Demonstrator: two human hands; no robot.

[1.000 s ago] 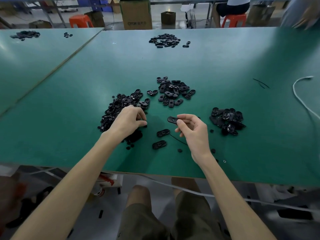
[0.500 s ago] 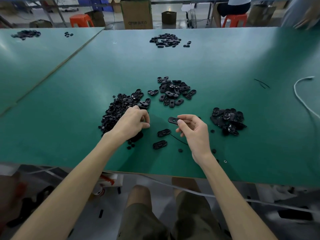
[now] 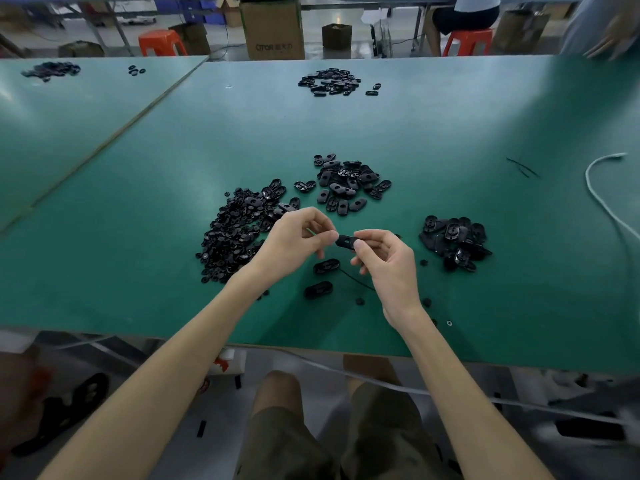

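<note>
Workshop floor, green table [image 3: 450, 116] with a cardboard box [image 3: 273, 29] and an orange stool [image 3: 161, 42] behind its far edge. The black oval part [image 3: 347, 241] is held in the air above the near-middle of the table, between both hands. Right hand [image 3: 389, 268] pinches its right end, thumb and forefinger curled round it. Left hand [image 3: 292, 242] is curled too, thumb and forefinger pressed together right at the part's left end and touching it; can't tell if they grip the part itself or something tiny. Relative to the held part: pile of small black pieces [image 3: 235, 233] to the left, partly under the left wrist; heap of oval shells [image 3: 346, 183] just beyond; darker heap [image 3: 453, 242] to the right, well apart; two loose oval shells [image 3: 326, 266] directly below on the table, near each other. Another pile [image 3: 329, 81] sits far beyond, and a white cable [image 3: 595, 195] far right.
</note>
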